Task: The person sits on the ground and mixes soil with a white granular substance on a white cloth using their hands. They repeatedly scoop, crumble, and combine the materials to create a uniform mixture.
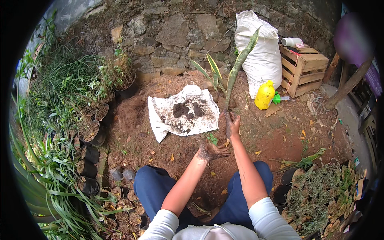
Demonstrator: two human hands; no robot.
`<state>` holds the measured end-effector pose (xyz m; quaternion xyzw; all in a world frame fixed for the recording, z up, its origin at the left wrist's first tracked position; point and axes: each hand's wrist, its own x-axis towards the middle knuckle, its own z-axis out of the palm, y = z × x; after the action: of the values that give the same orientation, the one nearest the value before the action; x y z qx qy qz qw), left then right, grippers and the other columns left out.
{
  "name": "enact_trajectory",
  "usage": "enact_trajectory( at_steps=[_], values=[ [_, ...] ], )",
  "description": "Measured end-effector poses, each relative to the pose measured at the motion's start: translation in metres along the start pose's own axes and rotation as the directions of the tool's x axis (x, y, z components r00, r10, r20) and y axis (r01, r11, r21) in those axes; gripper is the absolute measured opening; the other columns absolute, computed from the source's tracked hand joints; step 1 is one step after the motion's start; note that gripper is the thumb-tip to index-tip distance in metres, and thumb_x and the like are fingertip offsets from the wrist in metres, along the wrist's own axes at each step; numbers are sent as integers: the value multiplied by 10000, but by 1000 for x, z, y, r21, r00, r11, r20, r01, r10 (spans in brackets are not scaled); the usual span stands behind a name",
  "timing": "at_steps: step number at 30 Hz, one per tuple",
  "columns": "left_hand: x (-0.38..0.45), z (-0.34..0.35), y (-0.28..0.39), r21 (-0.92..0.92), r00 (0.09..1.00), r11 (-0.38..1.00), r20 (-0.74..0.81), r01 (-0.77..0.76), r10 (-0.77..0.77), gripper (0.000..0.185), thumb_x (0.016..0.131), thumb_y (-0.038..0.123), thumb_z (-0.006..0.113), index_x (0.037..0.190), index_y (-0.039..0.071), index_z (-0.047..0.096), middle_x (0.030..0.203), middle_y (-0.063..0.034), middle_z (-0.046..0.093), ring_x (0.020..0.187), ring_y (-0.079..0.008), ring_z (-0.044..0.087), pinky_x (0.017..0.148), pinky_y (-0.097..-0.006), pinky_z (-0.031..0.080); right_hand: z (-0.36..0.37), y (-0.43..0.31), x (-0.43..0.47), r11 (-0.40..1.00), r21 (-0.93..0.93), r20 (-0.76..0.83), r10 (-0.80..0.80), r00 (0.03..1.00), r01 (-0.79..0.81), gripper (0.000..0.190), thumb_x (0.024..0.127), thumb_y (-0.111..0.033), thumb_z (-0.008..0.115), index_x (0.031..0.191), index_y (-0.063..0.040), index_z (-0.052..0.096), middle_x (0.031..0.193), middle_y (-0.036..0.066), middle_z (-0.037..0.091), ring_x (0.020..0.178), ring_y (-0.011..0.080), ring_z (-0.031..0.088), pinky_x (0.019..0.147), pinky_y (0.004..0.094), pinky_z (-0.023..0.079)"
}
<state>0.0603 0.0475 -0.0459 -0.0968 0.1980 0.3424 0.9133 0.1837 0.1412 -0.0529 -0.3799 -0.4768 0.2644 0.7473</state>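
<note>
My right hand [232, 123], smeared with soil, grips the base of a snake plant [240, 64] with one tall mottled leaf standing upright. Brown fibre or roots [222, 121] hang beside that hand's fingers. My left hand [213, 151], also muddy, is held just below and to the left, its fingers apart and nothing in them. Ahead of it, dark clumps of soil [181, 110] lie on a soiled white woven sack [162, 120] spread on the ground. Shorter yellow-edged leaves [214, 68] rise left of the tall leaf; whether they belong to the same plant, I cannot tell.
A full white sack [260, 57] leans on the stone wall [175, 33], beside a wooden crate [312, 64] bearing a white container [291, 42]. A yellow bottle [264, 95] and green nozzle [276, 99] are in front. Potted plants [97, 135] line the left; low plants [318, 192] grow lower right.
</note>
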Motion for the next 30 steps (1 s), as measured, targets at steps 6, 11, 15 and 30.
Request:
enact_trajectory(
  at_steps=[6,11,15,30],
  values=[
    [-16,6,2,-128,997,990,41,-54,59,859,838,582,270,1379,-47,48,1422,-259,112,1310,-381,181,1086,-475,162,-11,-27,-37,997,-76,231,1,973,17,366,804,-251,638,1023,5,494,991,100,557,912,163,540,807,300,433],
    [-18,19,-9,-79,910,945,256,-318,328,645,902,499,165,1307,38,362,1330,-105,410,1229,-248,379,1039,-436,268,5,-24,-55,869,350,306,247,919,-350,328,821,-260,607,998,9,543,933,67,608,845,140,576,757,285,461],
    [-19,-20,18,-153,796,823,210,-547,568,538,941,415,228,1247,11,407,1236,-132,494,1139,-226,476,970,-402,386,48,-97,-80,791,382,271,399,876,-478,255,882,-249,514,917,-5,578,845,61,616,726,128,582,663,270,472],
    [-71,37,-27,202,647,617,311,-761,696,627,904,545,301,1236,32,443,1231,-103,507,1128,-213,493,975,-373,383,49,-96,-71,821,370,485,230,844,-436,402,935,-282,430,1206,6,497,1071,98,617,822,92,552,789,238,426]
  ],
)
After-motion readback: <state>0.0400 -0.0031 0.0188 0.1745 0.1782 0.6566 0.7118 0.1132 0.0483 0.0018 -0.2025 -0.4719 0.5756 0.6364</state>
